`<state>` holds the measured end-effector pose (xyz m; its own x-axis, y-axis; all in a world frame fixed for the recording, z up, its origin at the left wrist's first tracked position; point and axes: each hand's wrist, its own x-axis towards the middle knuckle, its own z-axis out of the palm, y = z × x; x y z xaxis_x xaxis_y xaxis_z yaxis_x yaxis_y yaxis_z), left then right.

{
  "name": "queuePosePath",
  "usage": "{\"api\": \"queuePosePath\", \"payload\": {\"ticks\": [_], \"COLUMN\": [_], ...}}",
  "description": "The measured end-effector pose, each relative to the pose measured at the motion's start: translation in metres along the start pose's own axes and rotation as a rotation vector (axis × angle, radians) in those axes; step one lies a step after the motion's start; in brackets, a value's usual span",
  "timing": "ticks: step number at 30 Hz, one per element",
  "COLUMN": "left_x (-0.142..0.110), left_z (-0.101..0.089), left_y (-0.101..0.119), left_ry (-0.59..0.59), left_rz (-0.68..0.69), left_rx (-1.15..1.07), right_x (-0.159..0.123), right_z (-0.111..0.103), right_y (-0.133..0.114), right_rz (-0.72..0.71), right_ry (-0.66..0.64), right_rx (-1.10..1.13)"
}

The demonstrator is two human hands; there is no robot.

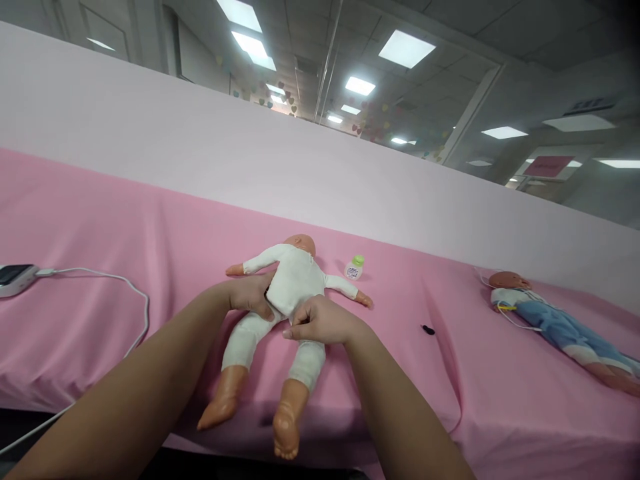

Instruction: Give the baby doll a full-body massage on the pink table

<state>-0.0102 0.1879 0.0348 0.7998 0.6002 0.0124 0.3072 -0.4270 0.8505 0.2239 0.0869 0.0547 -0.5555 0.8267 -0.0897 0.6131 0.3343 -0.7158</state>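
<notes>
A baby doll point(295, 283) with a white cloth body lies on its back on the pink sheet, head toward the wall and bare feet toward me. My left hand point(254, 295) is closed around the doll's hip at the left, thumb in front and the other fingers partly hidden behind the body. Over the opposite hip, my right hand point(325, 320) has its fingers curled, thumb and forefinger close together near the top of the legs. Whatever lies between those fingertips is too small to make out.
A small bottle with a green cap point(355, 267) stands right of the doll. Farther right are a small black object point(428, 329) and another doll in blue clothes point(555, 330). At left, a white device point(17, 279) trails a cable point(145, 303). A white wall point(200, 160) runs behind.
</notes>
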Motion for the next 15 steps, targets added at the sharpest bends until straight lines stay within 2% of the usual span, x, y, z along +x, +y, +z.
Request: {"api": "queuePosePath", "payload": {"ticks": [4,6,7,9,12,13,15], "left_x": [0.003,0.004,0.004,0.004,0.003,0.003,0.003], "left_z": [0.002,0.003,0.004,0.004,0.002,0.001,0.0], "left_y": [0.004,0.007,0.009,0.012,0.011,0.009,0.006], "left_ry": [-0.058,-0.043,-0.007,0.102,0.233,0.271,0.36], "left_rz": [0.007,0.065,0.093,0.116,0.071,0.056,0.057], "left_rx": [-0.08,-0.128,-0.136,-0.1,0.004,0.029,0.053], "right_x": [-0.001,-0.002,-0.002,-0.002,0.001,0.002,0.005], "right_z": [-0.001,-0.003,-0.005,-0.01,-0.015,-0.015,-0.014], "right_y": [-0.001,0.0,0.002,0.009,0.021,0.024,0.026], "right_rz": [-0.013,-0.03,-0.045,-0.073,-0.074,-0.063,-0.04], "right_ry": [-0.006,0.064,0.148,0.4,0.734,0.787,0.807], "right_rx": [0.018,0.064,0.098,0.17,0.203,0.197,0.177]}}
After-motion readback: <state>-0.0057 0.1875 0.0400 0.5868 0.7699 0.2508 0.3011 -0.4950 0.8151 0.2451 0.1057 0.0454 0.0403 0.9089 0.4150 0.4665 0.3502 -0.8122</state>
